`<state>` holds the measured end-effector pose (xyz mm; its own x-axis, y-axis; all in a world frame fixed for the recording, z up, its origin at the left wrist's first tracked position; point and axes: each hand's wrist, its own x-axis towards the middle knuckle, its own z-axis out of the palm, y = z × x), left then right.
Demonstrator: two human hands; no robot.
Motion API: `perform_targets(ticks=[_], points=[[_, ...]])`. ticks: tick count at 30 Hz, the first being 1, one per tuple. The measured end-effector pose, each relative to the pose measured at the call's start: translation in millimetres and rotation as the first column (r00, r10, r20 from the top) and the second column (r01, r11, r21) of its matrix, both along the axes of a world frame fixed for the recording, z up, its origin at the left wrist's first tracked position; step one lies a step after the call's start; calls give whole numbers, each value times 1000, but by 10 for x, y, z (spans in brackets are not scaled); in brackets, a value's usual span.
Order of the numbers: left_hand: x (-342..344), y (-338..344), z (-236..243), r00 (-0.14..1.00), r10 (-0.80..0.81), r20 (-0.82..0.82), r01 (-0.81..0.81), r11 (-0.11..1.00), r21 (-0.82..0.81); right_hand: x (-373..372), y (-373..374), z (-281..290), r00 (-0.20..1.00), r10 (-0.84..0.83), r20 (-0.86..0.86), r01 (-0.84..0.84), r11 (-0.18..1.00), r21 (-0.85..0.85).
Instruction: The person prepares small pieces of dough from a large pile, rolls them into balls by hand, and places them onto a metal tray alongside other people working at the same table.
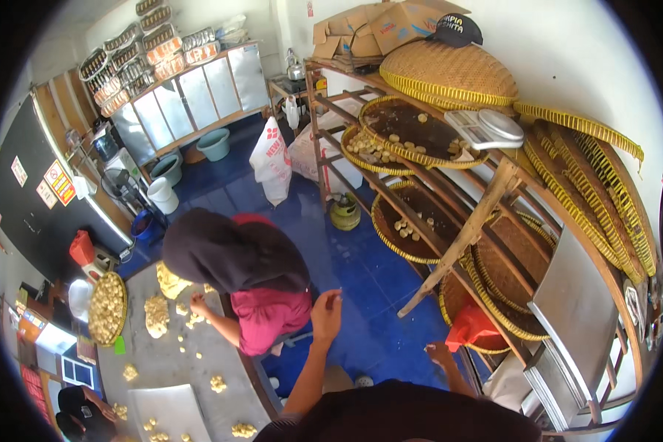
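Note:
My left hand (326, 315) is raised over the blue floor, beside a co-worker in a dark head covering and a magenta shirt. Its fingers are bent together at the tips; whatever may be between them is too small to make out. Lower and to the right, my right hand (440, 355) hangs near the wooden rack, its fingers loosely apart with nothing visible in them. Closest to it is a red plastic bag (473, 326) on a low woven tray (447, 308). The co-worker's hand (197, 303) is at pieces of dough (195, 320) on the worktable (225, 353).
The slanted wooden rack (457, 234) holds round trays, some with small dough pieces, plus a kitchen scale (486, 128) on top. Metal sheets (576, 302) lean at its right end. A green gas cylinder (344, 212) and a white sack (271, 162) stand on the floor.

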<state>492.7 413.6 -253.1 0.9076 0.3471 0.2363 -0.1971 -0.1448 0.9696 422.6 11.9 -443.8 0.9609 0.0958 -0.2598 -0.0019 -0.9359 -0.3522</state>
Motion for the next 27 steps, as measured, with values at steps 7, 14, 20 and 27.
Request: perform_targets(ticks=[7, 14, 20, 27], points=[[1618, -262, 1081, 964, -221, 147, 217, 975, 46, 410, 560, -195, 958, -230, -174, 283, 869, 405], [3178, -116, 2078, 940, -221, 261, 169, 964, 208, 1115, 712, 342, 927, -317, -199, 368, 864, 343], [4636, -186, 2409, 812, -302, 499, 120, 924, 363, 1514, 707, 973, 910, -412, -44, 406, 868, 286], [6111, -256, 2851, 775, -160, 611, -279, 781, 559, 2481, 1064, 1548, 986, -162, -35, 164, 923, 349]])
